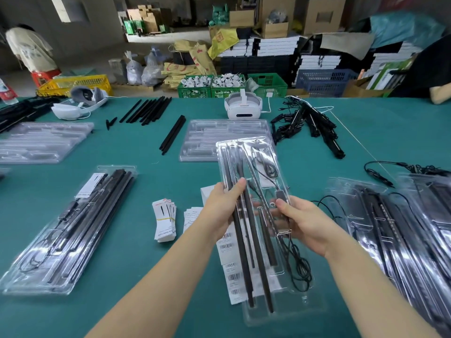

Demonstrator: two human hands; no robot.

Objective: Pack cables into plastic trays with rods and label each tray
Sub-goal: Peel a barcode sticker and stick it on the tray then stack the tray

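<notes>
I hold a clear plastic tray (pixel 273 296) above the green table, long axis running away from me. Black rods (pixel 244 259) lie in its left channels and a black cable (pixel 299 267) coils in its right side. My left hand (pixel 223 208) grips the tray's left edge, thumb pressing on the rods. My right hand (pixel 305 222) grips the right edge, thumb on the cable's small black box. A strip of barcode labels (pixel 230 267) lies on the table under the tray's left side.
A packed tray stack (pixel 70 230) lies at left; more packed trays (pixel 395 225) at right. Empty trays (pixel 202 140) sit behind, loose rods (pixel 146 111) and a cable pile (pixel 310 125) farther back. Label cards (pixel 164 220) lie near centre. Two headsets (pixel 242 107) rest at the back.
</notes>
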